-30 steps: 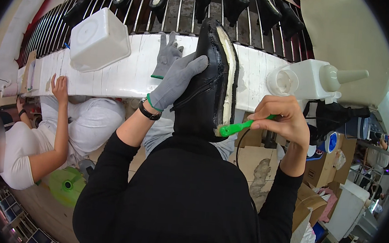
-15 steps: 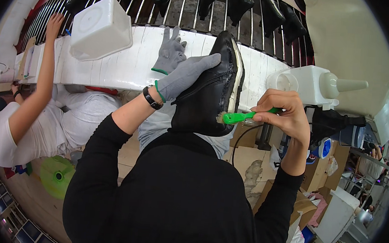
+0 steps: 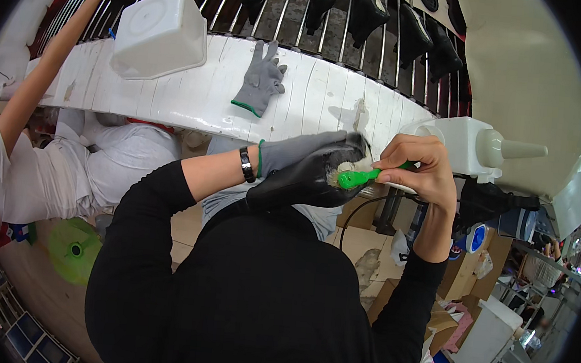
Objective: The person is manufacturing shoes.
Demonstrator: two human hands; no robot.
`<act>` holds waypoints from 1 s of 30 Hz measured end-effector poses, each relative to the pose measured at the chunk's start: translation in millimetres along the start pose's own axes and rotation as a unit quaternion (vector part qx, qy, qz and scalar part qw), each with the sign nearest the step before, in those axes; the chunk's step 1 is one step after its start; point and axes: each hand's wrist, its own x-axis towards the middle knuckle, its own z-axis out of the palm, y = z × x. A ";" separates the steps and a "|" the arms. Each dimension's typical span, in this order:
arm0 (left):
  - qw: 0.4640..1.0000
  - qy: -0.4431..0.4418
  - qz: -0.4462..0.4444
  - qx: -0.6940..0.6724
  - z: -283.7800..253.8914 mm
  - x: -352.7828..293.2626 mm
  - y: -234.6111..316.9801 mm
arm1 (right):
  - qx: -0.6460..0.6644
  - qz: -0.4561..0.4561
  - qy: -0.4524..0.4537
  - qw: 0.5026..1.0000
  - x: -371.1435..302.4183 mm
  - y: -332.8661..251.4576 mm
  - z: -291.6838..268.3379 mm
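My left hand [image 3: 299,151], in a grey glove with a green cuff, is closed around a black boot [image 3: 290,185] held in front of my body. The boot's toe or heel end points to the right, and a whitish strip shows along its bottom edge. Pinched in my bare right hand [image 3: 420,166] is a green-handled brush [image 3: 359,179]. Its pale bristles touch the boot near that whitish edge. Just beyond the boot, a spare grey glove [image 3: 262,80] lies on the white bench [image 3: 167,97].
An upturned white plastic tub [image 3: 159,31] stands on the bench at the left. A white container with a spout [image 3: 491,151] is at the right. Several black boots [image 3: 368,13] rest on a metal roller rack beyond. At the left, a co-worker's arm [image 3: 48,46] reaches over the rack.
The boot has turned from upright to nearly sideways, its end swinging toward the right. My left hand has moved down with it. The co-worker's hand has reached farther over the rack.
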 end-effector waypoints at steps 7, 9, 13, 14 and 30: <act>0.984 -0.119 -0.059 0.119 -3.3 -11.6 -15.0 | 0.005 -0.016 0.005 1.000 7.0 3.0 -3.8; 0.983 -0.140 -0.066 0.098 -8.0 -11.3 -15.8 | 0.003 -0.022 0.004 1.000 10.6 5.4 -5.2; 0.978 -0.183 -0.083 0.057 -15.0 -11.2 -16.3 | 0.010 -0.034 -0.011 0.999 12.4 10.2 -6.3; 0.976 -0.193 -0.087 0.047 -16.2 -11.7 -15.8 | 0.015 -0.040 -0.017 0.999 12.0 12.0 -6.6; 0.990 0.008 0.113 0.085 -5.3 -2.0 -1.1 | -0.079 -0.034 0.178 0.980 -9.4 -19.6 24.3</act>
